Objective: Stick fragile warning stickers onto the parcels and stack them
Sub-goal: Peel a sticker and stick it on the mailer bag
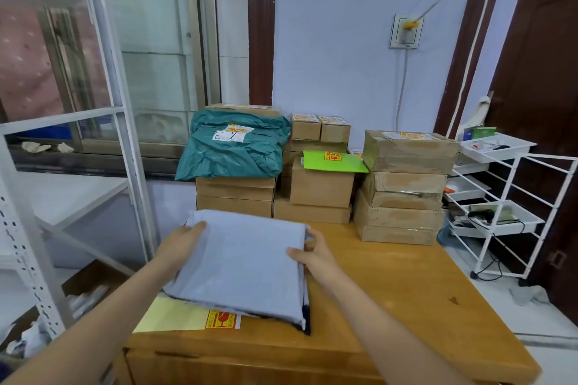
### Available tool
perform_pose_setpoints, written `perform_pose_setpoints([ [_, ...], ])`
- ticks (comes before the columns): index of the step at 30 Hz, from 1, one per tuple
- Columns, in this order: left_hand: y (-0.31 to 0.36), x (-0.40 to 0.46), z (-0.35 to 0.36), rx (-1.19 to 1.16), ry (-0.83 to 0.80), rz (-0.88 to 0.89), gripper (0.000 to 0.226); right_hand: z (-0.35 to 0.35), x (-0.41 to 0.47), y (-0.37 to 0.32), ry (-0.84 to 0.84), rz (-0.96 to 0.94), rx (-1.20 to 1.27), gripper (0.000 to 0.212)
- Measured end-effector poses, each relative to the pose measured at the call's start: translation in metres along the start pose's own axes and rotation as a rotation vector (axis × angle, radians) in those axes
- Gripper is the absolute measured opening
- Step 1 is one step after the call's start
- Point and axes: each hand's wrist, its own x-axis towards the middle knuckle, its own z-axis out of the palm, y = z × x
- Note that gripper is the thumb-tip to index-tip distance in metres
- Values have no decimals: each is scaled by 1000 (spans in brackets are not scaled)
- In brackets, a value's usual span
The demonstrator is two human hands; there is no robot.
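A flat grey mailer parcel point(244, 262) lies tilted over the near left part of the wooden table point(406, 291). My left hand point(184, 241) grips its far left edge and my right hand point(312, 255) grips its right edge, thumb on top. Under the parcel's near edge lies a yellow sticker sheet point(169, 316) with one red-and-yellow fragile sticker point(220, 319) showing. At the back stand stacked parcels bearing fragile stickers: a green bag point(231, 150) on cardboard boxes, a bright green envelope point(334, 161) on a box, two small boxes point(319, 128), and a taped box stack point(406, 184).
A white metal shelf frame point(28, 253) stands to the left, with cartons on the floor below. A white wire trolley point(500, 206) with trays stands right of the table by a dark door. A wall socket with a cable point(406, 31) hangs above the stacks.
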Motion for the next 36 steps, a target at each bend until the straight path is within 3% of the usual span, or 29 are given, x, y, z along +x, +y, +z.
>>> perform_pose_setpoints([
  [5,22,-12,16,-333,39,119,41,-21,-2,-32,118,-185,-2,75],
  [11,18,-16,25,-821,-167,-95,58,-33,-8,-34,239,-454,-258,77],
  [14,18,-18,28,-1076,-263,-211,66,-35,-12,-19,321,-726,-527,70],
  [17,19,-17,24,-1146,-363,-295,79,-38,-18,-6,397,-937,-755,62],
  [20,21,-18,22,-1008,-388,-259,50,-42,-21,6,455,-1017,-961,74],
  [22,20,-18,26,-868,-331,-231,38,-45,-19,15,465,-1008,-998,81],
  [24,17,-18,30,-795,-290,-213,44,-46,-17,24,457,-912,-909,79],
  [28,12,-18,34,-855,-313,-139,51,-48,-19,22,383,-508,-486,58],
  [31,11,-19,33,-901,-371,-73,61,-47,-17,15,278,-380,-163,35],
  [34,10,-19,31,-896,-387,-41,70,-51,-13,5,295,-171,205,18],
  [36,9,-20,31,-865,-380,-19,73,-55,-12,2,246,-14,292,14],
])
